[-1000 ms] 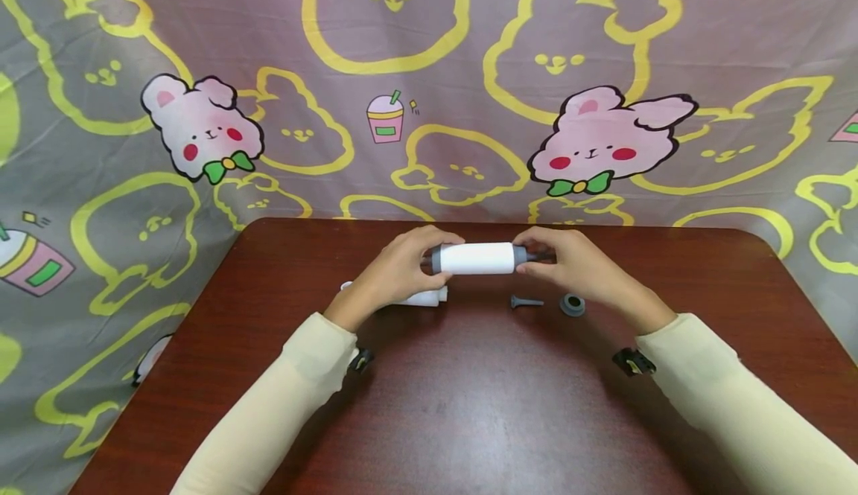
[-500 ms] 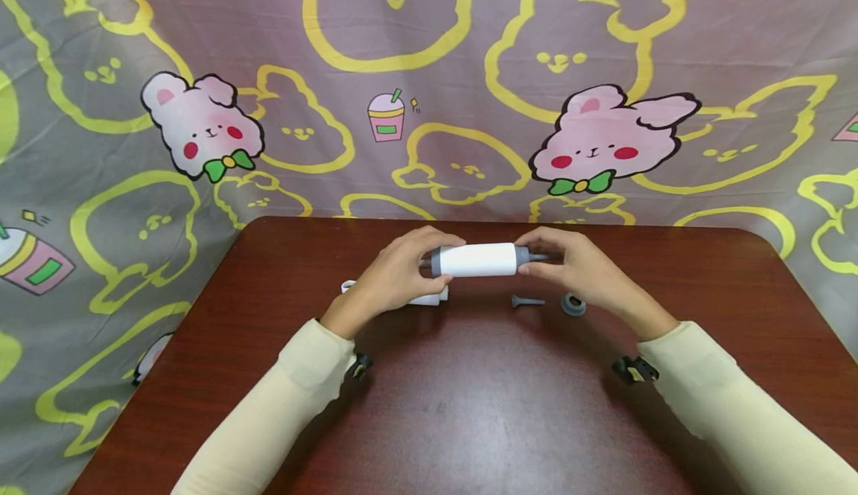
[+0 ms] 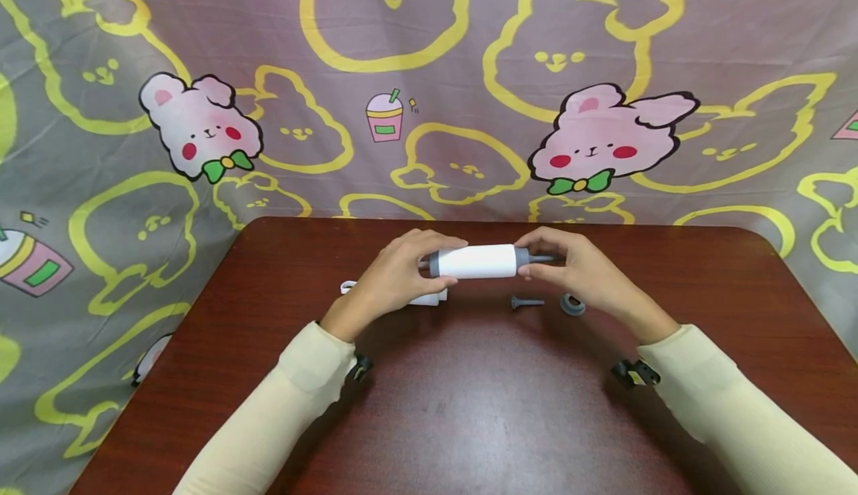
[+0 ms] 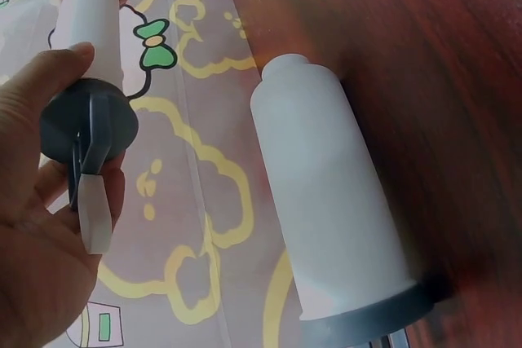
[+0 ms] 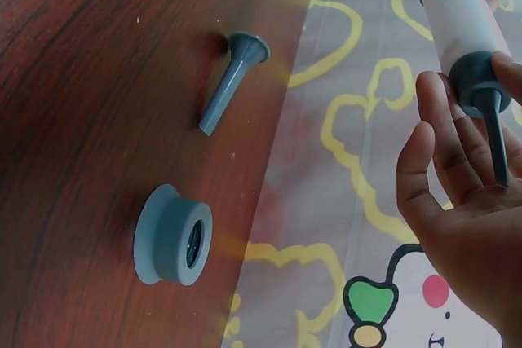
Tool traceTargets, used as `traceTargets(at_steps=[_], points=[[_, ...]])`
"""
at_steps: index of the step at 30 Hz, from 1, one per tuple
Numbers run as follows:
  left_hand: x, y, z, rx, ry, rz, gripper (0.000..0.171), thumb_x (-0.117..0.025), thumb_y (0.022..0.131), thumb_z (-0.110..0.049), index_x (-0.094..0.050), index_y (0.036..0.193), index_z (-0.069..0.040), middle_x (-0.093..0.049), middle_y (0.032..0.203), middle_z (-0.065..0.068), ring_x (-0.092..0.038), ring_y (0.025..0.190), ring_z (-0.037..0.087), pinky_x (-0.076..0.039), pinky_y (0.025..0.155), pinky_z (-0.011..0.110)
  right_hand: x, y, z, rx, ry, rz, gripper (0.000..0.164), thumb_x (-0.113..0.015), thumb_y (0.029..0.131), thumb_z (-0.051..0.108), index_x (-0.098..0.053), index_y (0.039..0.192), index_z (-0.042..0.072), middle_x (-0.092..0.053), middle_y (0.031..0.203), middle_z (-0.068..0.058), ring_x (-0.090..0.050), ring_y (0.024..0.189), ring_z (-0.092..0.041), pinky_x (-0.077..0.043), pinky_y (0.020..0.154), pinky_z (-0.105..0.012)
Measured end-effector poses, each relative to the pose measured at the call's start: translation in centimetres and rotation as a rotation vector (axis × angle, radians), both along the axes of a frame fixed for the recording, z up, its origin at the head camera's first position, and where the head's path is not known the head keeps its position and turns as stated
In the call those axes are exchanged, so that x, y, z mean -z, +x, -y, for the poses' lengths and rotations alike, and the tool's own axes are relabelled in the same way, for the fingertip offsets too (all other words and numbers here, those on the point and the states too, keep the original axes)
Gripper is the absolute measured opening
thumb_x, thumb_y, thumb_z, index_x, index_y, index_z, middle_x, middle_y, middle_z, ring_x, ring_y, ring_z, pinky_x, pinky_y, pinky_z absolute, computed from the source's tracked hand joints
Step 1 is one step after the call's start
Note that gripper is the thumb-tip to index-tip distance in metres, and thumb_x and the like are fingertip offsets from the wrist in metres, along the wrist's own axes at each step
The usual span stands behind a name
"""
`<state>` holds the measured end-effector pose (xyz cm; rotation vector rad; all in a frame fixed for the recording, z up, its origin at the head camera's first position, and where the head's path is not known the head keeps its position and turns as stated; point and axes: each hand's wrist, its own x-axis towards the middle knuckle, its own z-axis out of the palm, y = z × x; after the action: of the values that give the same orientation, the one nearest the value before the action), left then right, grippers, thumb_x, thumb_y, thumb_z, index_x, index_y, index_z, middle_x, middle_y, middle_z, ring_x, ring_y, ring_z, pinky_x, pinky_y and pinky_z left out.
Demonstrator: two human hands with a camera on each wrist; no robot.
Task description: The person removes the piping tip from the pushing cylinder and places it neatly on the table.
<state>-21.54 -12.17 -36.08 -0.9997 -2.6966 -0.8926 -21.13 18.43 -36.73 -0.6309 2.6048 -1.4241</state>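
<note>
Above the table, both hands hold a white cylinder (image 3: 479,261) level between them. The left hand (image 3: 395,275) grips its left end, thumb and fingers around the grey cap. Out of that cap sticks a grey and white handle (image 4: 95,209). At the other end, the right hand (image 3: 579,264) pinches the grey collar (image 5: 475,79) between thumb and fingers. A thin grey nozzle (image 5: 493,136) runs from the collar toward the right palm. Partly hidden behind the left hand lies a second white cylinder (image 4: 326,185) with a narrow neck and grey base.
On the brown table (image 3: 482,406), below the right hand, lie a small grey funnel-ended tube (image 3: 527,302) and a grey flanged ring (image 3: 573,304). A patterned cloth (image 3: 462,93) hangs along the table's far edge and left side.
The held cylinder has dropped very slightly. More of the thin grey nozzle shows by the right palm than one second ago. Both hands keep their hold, and the loose parts stay put.
</note>
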Motion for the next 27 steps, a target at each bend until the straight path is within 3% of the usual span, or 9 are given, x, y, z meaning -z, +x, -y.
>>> traceTargets(at_steps=[14, 27], points=[[0.1, -0.26, 0.07, 0.053, 0.048, -0.03, 0.054, -0.092, 0.08, -0.015, -0.074, 0.131, -0.017, -0.076, 0.123, 0.001, -0.066, 0.106, 0.019, -0.053, 0.086, 0.036, 0.08, 0.2, -0.01, -0.017, -0.032, -0.008, 0.03, -0.079, 0.095, 0.017, -0.071, 0.123, 0.012, -0.074, 0.116, -0.008, -0.068, 0.104, -0.023, -0.056, 0.084, -0.023], [-0.09, -0.23, 0.19, 0.049, 0.058, 0.062, 0.053, -0.091, 0.083, -0.018, -0.074, 0.132, -0.018, -0.076, 0.125, 0.002, -0.067, 0.106, 0.018, -0.055, 0.089, 0.036, 0.48, 0.28, 0.02, -0.026, -0.042, -0.021, 0.029, -0.079, 0.094, 0.014, -0.071, 0.121, 0.011, -0.074, 0.115, -0.008, -0.069, 0.101, -0.021, -0.058, 0.083, -0.024]])
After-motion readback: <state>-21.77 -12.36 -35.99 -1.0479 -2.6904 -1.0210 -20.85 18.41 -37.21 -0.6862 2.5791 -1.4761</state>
